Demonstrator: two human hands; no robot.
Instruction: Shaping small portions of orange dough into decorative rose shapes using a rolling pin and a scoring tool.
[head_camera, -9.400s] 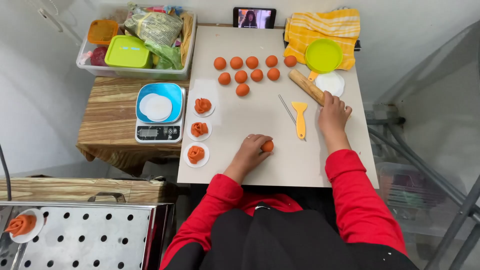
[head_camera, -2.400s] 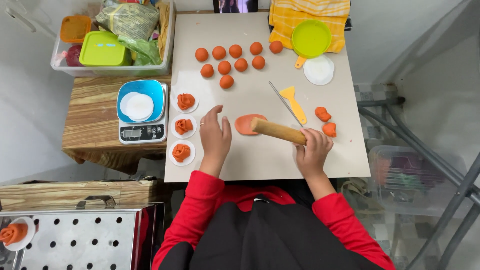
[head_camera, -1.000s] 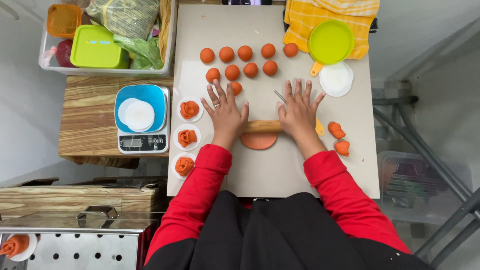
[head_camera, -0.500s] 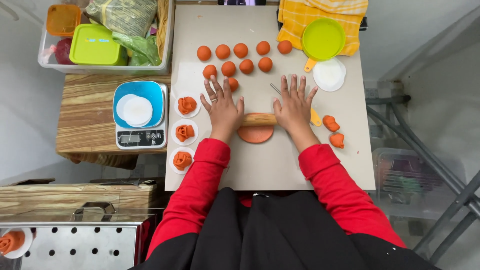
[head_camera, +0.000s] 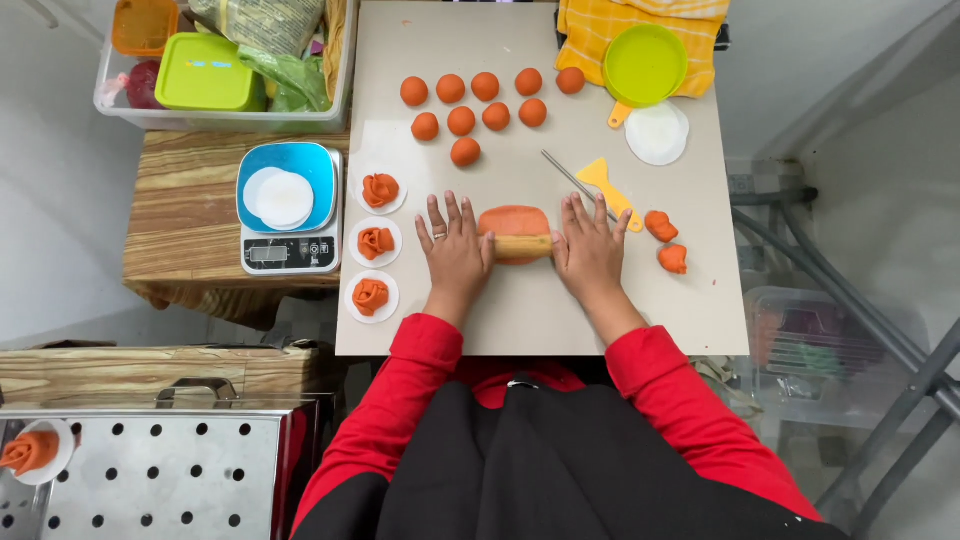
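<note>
We see a flat oval of orange dough (head_camera: 514, 220) lying near the middle of a pale counter (head_camera: 540, 310), with a wooden rolling pin (head_camera: 522, 245) resting across its near edge. The left hand (head_camera: 456, 252) lies palm down on the left end of the pin, fingers spread and flat. The right hand (head_camera: 590, 252) lies the same way on the right end, fingers also spread, so only the middle stretch of the pin shows between them. Both sleeves are red.

Just right of the right hand sit two small shaped orange dough pieces (head_camera: 667, 241). Just beyond its fingertips lies a yellow scraper (head_camera: 608, 186) beside a thin metal rod (head_camera: 571, 179). Farther away, nine orange dough balls (head_camera: 480, 105) cluster in rough rows. At the far right corner we find a yellow-green lid (head_camera: 645, 64) on a yellow checked cloth (head_camera: 590, 25), with a stack of white paper rounds (head_camera: 657, 133) nearer to us.

Along the counter's left edge three orange dough roses (head_camera: 374, 242) sit in a column, each on a white round. Left of the counter, on a wooden table (head_camera: 180, 210), stands a blue kitchen scale (head_camera: 290, 208) carrying white rounds, and beyond it a clear bin (head_camera: 225, 60) holding containers and bags.
</note>
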